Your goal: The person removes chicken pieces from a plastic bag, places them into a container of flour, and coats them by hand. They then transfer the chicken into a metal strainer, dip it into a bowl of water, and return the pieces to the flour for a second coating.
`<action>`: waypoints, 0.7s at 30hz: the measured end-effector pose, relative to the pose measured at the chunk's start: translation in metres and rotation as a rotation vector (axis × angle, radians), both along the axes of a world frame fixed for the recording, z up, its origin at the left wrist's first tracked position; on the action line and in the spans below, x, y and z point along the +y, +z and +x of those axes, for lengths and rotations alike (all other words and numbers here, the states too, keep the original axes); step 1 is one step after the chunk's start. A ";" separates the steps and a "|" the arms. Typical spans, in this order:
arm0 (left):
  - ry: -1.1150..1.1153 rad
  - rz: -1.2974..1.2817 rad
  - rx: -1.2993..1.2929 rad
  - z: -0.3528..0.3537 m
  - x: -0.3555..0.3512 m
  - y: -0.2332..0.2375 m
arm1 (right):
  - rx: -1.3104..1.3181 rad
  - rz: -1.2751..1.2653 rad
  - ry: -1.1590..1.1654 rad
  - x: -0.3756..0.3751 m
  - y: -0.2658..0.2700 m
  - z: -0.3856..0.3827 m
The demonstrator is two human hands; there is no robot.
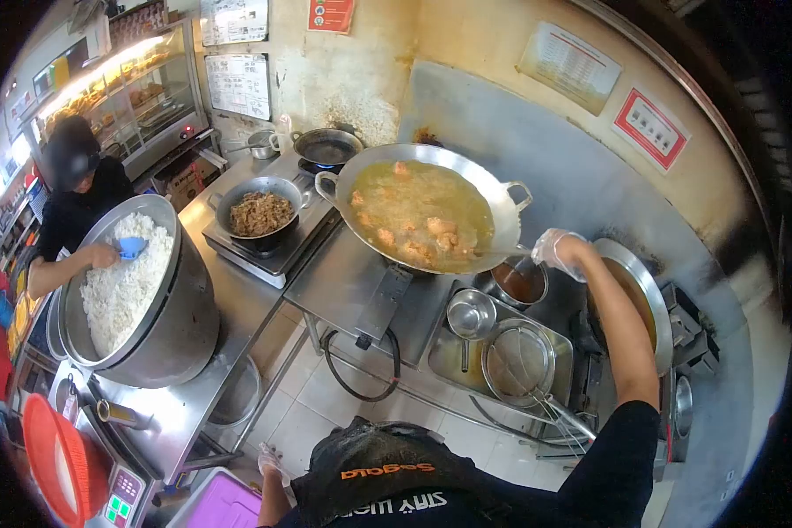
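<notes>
My right hand [558,253], in a clear plastic glove, is closed round the thin handle of a long cooking utensil [500,254]. The utensil reaches over the near right rim of a big two-handled wok [502,207], and its working end is hidden in the oil. Pieces of browned food [442,231] bubble in the yellow oil [422,189]. Low beside my body hangs my left hand [273,464], also gloved, with its fingers loosely apart and nothing seen in them.
Left of the wok, a pan of dark cooked food [260,214] sits on a stove. A co-worker [75,194] holds a blue scoop [131,247] in a large rice pot [180,308]. A strainer [517,361] and saucepan [472,314] lie near my right arm; another wok [651,282] stands beyond it.
</notes>
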State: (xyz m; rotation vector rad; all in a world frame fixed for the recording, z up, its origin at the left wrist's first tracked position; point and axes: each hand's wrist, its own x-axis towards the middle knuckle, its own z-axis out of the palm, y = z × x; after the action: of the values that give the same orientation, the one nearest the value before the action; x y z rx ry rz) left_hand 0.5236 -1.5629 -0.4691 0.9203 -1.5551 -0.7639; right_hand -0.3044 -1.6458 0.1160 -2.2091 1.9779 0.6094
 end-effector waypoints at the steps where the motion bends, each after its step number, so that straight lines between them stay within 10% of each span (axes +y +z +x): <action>1: -0.048 0.721 0.061 0.003 0.002 0.009 | 0.006 0.002 0.006 0.000 -0.004 0.012; 6: -0.080 1.050 0.098 0.010 0.017 0.000 | -0.319 -0.140 -0.594 -0.011 0.004 0.128; 13: -0.290 1.034 0.041 0.019 0.014 0.006 | -0.036 -0.453 -0.638 -0.023 -0.012 0.119; 15: -0.557 0.679 0.054 0.027 0.008 0.004 | 0.059 -0.372 -0.724 -0.009 0.027 0.159; 21: -0.343 1.192 -0.013 0.022 -0.016 -0.014 | 0.292 -0.423 -0.828 0.040 0.047 0.190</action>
State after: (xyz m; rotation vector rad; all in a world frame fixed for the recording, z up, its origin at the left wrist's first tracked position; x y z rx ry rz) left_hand 0.5455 -1.5794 -0.4833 1.4817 -1.1908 -2.0310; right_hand -0.1140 -1.6061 0.1632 -1.2430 3.0932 0.4204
